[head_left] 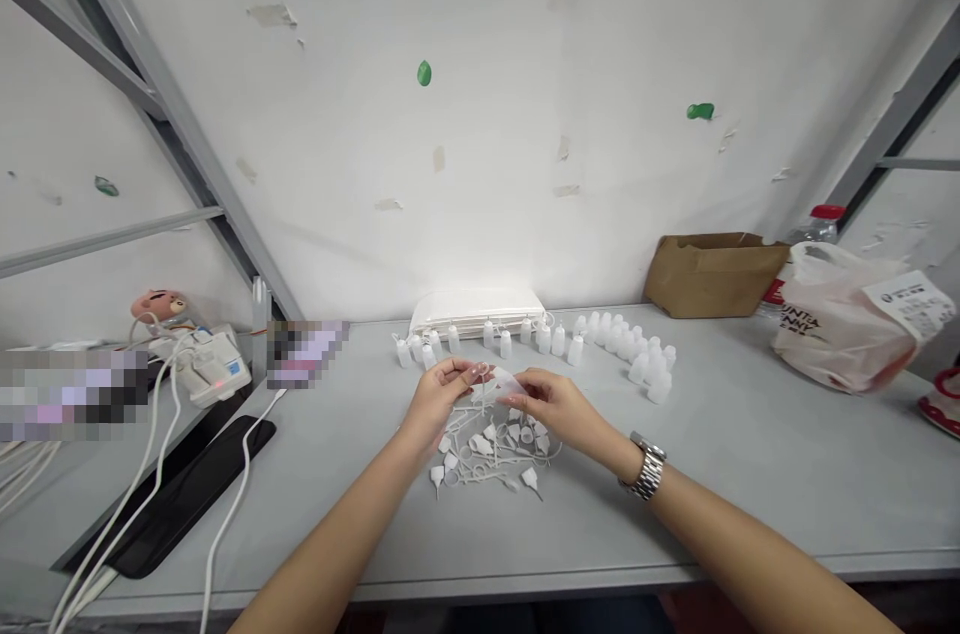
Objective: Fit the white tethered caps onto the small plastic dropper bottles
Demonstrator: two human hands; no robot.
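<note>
From where I stand, I use the hands as the middle of a clock, with twelve at the wall [487, 164]. The person's left hand [436, 402] and right hand [559, 402] are near each other, up over the gray table [337, 504]. A small, cloudy white bottle [508, 382] is in the gap between them, tilted. It is at three o'clock from the left hand and between nine and ten from the right hand. The right hand's thumb and fingers are pinched on the bottle. The left hand's fingers are bent close together beside the bottle's other end, but I can't tell if they are squeezing it, a little white piece, or nothing. A shiny watch [646, 466] is on the right wrist. At six o'clock, just under the hands, is a messy pile of white caps [482, 445], some with loops and thin straps. Little bottles with pointy tops [505, 345] stand from ten round to two. More bottles with plain necks [660, 386] stand bunched from two to three. A flat white box [480, 304] sits at twelve. Farther off, a brown box [712, 282] is at two, and a plastic bag [825, 319] is nearly at three.
</note>
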